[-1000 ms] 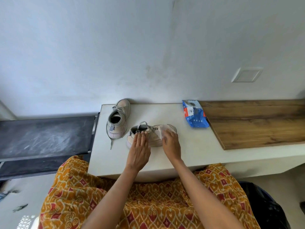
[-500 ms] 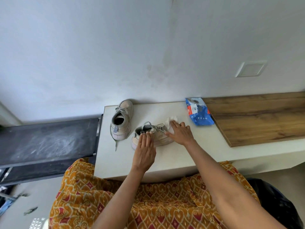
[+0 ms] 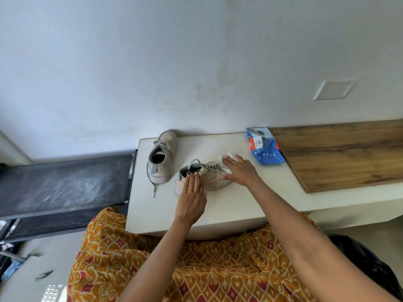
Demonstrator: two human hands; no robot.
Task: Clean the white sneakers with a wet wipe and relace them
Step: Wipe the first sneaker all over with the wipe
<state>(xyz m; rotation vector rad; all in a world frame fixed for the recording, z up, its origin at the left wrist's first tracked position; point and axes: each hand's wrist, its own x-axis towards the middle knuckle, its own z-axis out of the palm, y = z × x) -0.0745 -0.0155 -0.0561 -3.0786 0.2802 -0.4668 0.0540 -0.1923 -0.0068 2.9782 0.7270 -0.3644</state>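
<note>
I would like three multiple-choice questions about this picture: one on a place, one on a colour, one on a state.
1. Where does the wipe packet lie?
A. on the floor
B. on the white table, near the wooden board
C. inside a sneaker

2. What colour is the packet mainly?
A. blue
B. green
C. black

3. What is the right hand doing?
A. hanging idle
B. tying a lace
C. pressing a white wipe on the toe of the near sneaker

Answers: B, it lies at the board's edge; A, its wrapper is blue; C, straight fingers lie over the wipe.
</note>
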